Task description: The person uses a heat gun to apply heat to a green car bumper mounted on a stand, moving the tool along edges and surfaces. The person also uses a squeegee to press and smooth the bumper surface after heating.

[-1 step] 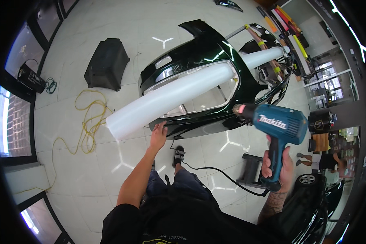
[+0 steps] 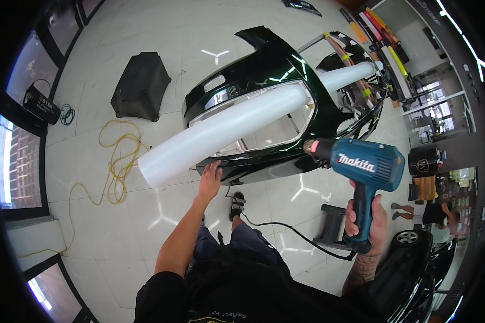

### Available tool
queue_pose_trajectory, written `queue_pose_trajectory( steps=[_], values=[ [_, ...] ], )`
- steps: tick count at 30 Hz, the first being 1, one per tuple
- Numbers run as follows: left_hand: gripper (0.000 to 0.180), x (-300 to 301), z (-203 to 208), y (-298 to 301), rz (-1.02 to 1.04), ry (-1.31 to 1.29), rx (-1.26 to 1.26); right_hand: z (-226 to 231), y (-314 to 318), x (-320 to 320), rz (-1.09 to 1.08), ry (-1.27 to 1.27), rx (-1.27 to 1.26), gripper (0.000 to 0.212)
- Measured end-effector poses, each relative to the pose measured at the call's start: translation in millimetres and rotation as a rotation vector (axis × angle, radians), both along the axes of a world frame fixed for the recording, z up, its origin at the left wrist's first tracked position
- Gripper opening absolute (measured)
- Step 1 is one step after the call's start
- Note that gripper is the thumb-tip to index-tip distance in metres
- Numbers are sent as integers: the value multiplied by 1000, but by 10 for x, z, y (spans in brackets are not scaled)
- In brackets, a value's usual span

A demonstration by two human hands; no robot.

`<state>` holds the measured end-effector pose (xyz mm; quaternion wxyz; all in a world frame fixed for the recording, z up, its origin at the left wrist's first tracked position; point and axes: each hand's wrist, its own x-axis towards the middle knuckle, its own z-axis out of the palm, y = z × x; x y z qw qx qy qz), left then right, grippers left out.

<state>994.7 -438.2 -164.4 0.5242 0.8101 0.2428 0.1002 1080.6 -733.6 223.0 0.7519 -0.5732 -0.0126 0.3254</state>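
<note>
A glossy dark green car bumper (image 2: pixel 267 63) is held up in front of me, with a long white roll (image 2: pixel 223 135) passing through its large opening. My left hand (image 2: pixel 210 180) rests on the bumper's near lower edge at the left, fingers stretched out and holding nothing. My right hand (image 2: pixel 379 223) is wrapped round the handle of a teal and black heat gun (image 2: pixel 367 164). Its nozzle points left, close to the bumper's lower right edge; whether they touch I cannot tell. A black cord runs from the handle's base toward my feet.
A black upturned bin-like box (image 2: pixel 141 87) stands at the far left, near a tangled yellow cord (image 2: pixel 116 161). Beside my right hand is a black step stool (image 2: pixel 331 226). A dark car (image 2: pixel 409 269) stands at lower right; another person (image 2: pixel 434 213) is beyond it.
The heat gun and my right hand have shifted slightly left. My left hand stays at the bumper's edge.
</note>
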Motion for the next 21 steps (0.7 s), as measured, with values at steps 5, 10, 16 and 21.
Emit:
queue_pose_trajectory(
  steps=[5,10,16,21],
  values=[
    [38,404,404,-177,-15,-91,97,39,-195,555,30,-161,-21,67],
    [36,869,644,-429,29,-139,191,208,-290,1383,89,-221,144,75],
    [29,1284,1314,-767,-26,-148,228,192,-191,2069,277,-91,173,74],
    [20,1583,2291,-293,92,-277,178,-2,-73,2305,398,-79,230,76]
  ],
)
